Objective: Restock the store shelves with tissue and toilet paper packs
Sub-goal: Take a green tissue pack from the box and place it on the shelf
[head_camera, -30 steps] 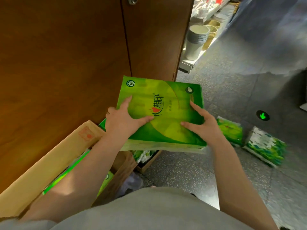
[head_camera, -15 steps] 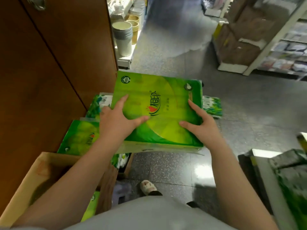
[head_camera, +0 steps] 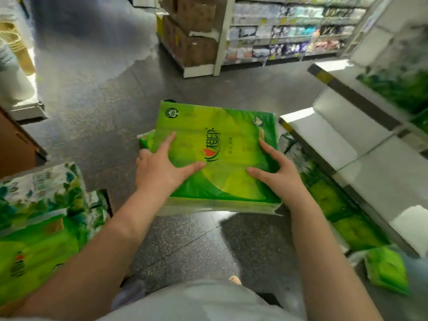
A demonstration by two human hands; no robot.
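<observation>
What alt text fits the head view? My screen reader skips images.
Two bare hands, left hand and right hand, hold a green tissue pack flat above a dark store floor, white shelves to the right.

The flat green plastic-wrapped tissue pack (head_camera: 217,156) is showing the number "100" in a round white emblem at its far left corner; dark Chinese brand lettering beside a red heart is running across its middle.

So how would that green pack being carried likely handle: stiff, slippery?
The green pack probably gives a little: it looks soft under the left hand and right hand. Its glossy wrap may be slippery. Likely light, since thumbs and fingers alone hold it.
</observation>
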